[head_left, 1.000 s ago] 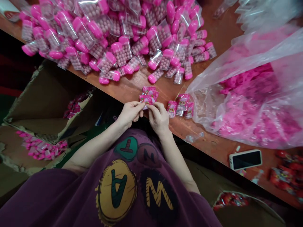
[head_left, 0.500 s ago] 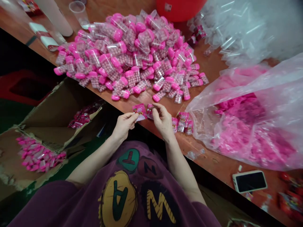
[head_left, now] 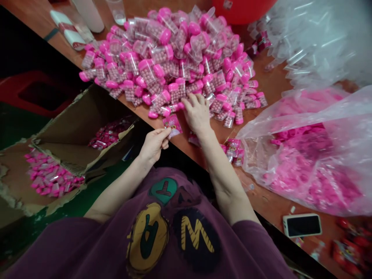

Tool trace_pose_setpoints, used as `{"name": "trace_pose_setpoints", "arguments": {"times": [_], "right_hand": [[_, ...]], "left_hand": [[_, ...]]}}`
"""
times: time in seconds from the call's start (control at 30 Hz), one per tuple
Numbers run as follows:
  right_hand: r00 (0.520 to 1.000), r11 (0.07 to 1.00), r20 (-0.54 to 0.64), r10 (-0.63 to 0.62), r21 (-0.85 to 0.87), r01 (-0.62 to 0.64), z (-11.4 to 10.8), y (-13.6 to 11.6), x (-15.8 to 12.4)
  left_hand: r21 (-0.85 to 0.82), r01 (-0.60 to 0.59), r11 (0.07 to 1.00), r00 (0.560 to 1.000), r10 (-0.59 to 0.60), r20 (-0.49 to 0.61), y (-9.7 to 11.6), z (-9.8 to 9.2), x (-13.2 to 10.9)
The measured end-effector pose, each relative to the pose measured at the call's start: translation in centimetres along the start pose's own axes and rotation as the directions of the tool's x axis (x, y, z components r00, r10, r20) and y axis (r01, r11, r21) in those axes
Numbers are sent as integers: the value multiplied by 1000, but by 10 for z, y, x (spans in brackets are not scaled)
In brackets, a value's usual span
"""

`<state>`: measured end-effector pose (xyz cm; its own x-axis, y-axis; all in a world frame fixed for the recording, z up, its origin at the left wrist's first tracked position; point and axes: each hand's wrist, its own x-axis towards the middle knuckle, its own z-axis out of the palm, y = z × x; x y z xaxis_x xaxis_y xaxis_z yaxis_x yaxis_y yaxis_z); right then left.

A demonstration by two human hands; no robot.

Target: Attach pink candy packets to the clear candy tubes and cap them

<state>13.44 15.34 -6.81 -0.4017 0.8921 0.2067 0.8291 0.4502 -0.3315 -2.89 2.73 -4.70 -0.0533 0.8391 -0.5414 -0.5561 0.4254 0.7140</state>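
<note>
My left hand [head_left: 154,145] pinches the lower edge of a small pink printed sachet [head_left: 173,124] just over the table's front edge. My right hand [head_left: 198,114] reaches onto the near side of a big pile of clear little candy bottles [head_left: 162,54] with pink caps and pink balls inside. Its fingers are apart and bent down onto the pile, the thumb beside the pink cap of one bottle [head_left: 176,107]. Another pink sachet [head_left: 194,138] lies partly hidden below my right wrist. More pink sachets [head_left: 233,147] are grouped right of my forearm.
A clear bag of pink caps [head_left: 316,166] and a phone [head_left: 302,225] lie right. Behind are a red tub [head_left: 244,11], a heap of clear empty containers [head_left: 314,42] and a plastic cup [head_left: 117,13]. Open cardboard boxes [head_left: 66,131] with pink goods stand lower left.
My right hand has moved from the sachets beside my left hand forward to the bottle pile. My left hand keeps its sachet. The whole view has shifted slightly.
</note>
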Motion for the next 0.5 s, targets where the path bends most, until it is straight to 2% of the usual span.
{"name": "trace_pose_setpoints", "arguments": {"times": [0.07,0.13,0.17,0.23,0.3,0.33,0.4,0.5], "right_hand": [[992,987,-121,47,159,-28,-6,-1,-16],[951,895,-212,224,432,-114,-14,-8,-41],[921,790,-197,336,591,-162,-18,-13,-55],[872,490,-45,488,840,-231,-24,-27,-83],[846,235,116,521,933,-274,-27,-39,-106],[834,166,159,528,944,-285,-28,-44,-116],[811,113,173,559,953,-281,-28,-49,-130],[782,103,133,608,964,-244,-28,-47,-148]], "left_hand": [[-24,1,1000,1000,-1,6,5,1,-1],[-30,3,1000,1000,-2,5,6,4,-4],[-26,-1,1000,1000,2,9,4,6,-6],[1,-29,1000,999,29,34,-1,11,-12],[52,-79,996,994,75,74,-10,16,-19],[86,-105,991,991,97,94,-15,19,-23],[168,-140,976,983,117,138,-23,23,-29],[281,-134,950,974,74,213,-29,28,-35]]}}
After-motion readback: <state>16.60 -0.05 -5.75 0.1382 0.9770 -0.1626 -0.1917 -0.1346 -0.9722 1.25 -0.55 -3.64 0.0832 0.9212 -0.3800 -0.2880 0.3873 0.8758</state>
